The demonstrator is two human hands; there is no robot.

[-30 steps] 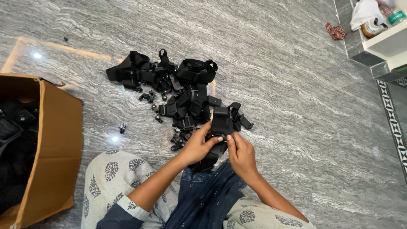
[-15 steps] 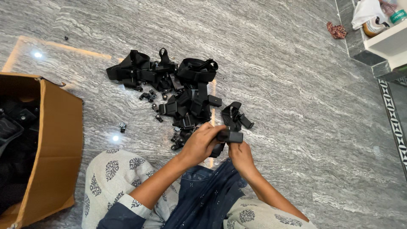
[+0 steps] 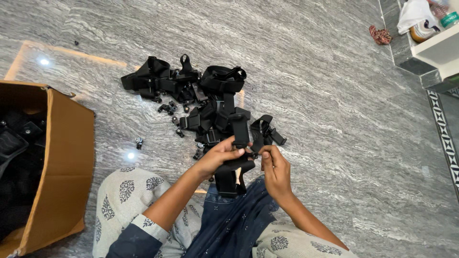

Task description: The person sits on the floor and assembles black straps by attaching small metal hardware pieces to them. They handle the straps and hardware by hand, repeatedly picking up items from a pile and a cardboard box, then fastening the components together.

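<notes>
Since half a second ago the black strap mount [image 3: 234, 157] has turned upright, the left hand [image 3: 217, 157] gripping it, the right hand [image 3: 273, 167] pinching its edge.

Between our fingers [image 3: 233, 152] we see a strap piece [image 3: 237, 138], one end beyond them, the other hanging toward our lap. Just beyond the fingers lies the heap of straps [image 3: 201, 102] on the floor [image 3: 334, 119]. Far left of the fingers stands a cardboard box [image 3: 67, 162]; a shelf [image 3: 437, 45] is far right, beyond.
</notes>
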